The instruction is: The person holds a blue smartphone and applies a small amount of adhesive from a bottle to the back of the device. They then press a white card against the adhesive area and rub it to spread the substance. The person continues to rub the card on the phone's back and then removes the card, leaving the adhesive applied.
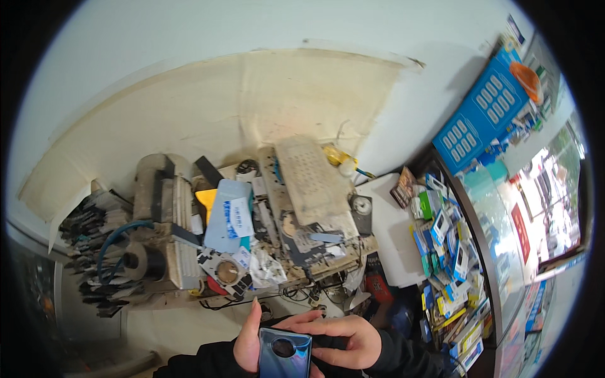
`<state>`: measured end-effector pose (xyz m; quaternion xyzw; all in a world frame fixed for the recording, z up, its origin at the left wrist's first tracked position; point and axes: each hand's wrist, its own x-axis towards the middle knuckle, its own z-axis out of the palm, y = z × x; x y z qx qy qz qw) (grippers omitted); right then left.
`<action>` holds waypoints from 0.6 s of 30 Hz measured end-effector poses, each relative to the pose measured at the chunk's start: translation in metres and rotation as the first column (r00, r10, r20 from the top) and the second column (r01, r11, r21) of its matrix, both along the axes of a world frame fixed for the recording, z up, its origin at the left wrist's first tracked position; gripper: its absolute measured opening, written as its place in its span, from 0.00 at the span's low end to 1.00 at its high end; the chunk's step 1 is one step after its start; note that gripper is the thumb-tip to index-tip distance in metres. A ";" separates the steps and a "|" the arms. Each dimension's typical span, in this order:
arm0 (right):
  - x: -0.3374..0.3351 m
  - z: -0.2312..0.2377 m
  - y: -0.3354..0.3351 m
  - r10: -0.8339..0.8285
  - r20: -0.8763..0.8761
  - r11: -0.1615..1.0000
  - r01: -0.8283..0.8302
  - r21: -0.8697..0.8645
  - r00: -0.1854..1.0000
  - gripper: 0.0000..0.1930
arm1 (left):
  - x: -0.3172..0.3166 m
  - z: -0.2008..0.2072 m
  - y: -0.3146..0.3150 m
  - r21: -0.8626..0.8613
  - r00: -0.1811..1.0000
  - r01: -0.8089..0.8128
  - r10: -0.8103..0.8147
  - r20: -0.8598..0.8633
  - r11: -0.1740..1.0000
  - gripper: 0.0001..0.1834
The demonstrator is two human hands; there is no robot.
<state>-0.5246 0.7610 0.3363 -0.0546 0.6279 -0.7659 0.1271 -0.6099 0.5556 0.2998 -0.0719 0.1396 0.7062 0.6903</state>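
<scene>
At the lower edge I hold a smartphone [285,366] with a glossy blue back and a round dark camera ring facing up. My left hand [247,343] is along its left side, thumb pointing up past the top corner; what shows of a fingertip at the lower right edge may be its too. My right hand [356,340] reaches in from the right, fingers bent against the phone's top and right edge. Both forearms are in dark sleeves. The phone's lower end is cut off by the picture's edge.
Beyond my hands is a cluttered workbench with a dusty machine [148,242], a grey-blue sheet [220,211], a round-holed metal part [227,271], crumpled white plastic [268,271] and a dirty perforated panel [309,176]. Cables hang below its front edge. Boxed goods [450,246] crowd the right side beside a glass case.
</scene>
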 end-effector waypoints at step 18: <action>0.050 -0.020 0.041 -0.005 0.189 0.941 0.068 -0.331 0.982 0.27 | 0.018 -0.001 0.052 -0.069 0.979 0.178 -0.169 0.115 0.982 0.65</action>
